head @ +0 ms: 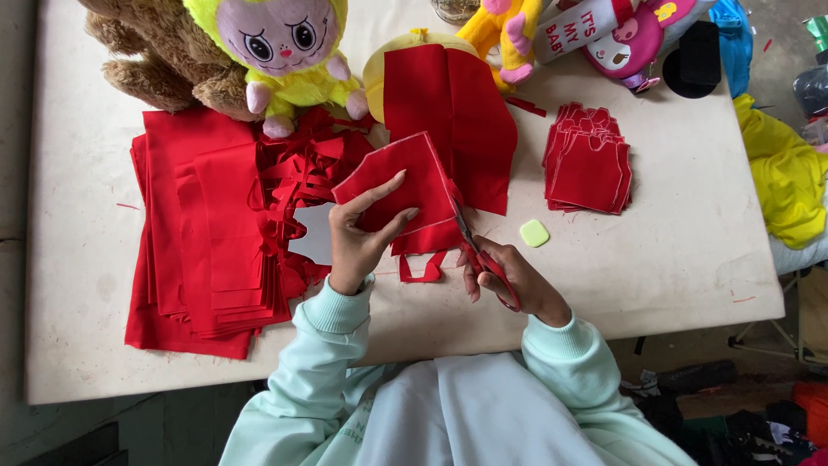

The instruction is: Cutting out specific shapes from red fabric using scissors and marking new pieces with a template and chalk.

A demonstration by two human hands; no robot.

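Observation:
My left hand (pixel 362 231) pinches a red fabric piece (pixel 405 177) marked with a white chalk outline, holding it up just above the table. My right hand (pixel 513 280) grips red-handled scissors (pixel 479 255), whose blades reach into the lower right edge of that piece. A trimmed red strip (pixel 423 269) hangs below the piece. Behind it lies a larger red fabric panel (pixel 461 121).
A thick stack of red fabric (pixel 194 233) and tangled offcuts (pixel 302 168) lie at left. A pile of cut red pieces (pixel 588 160) sits at right, with a pale green chalk (pixel 534 233) nearby. Plush toys (pixel 280 43) line the far edge of the white table (pixel 673 259).

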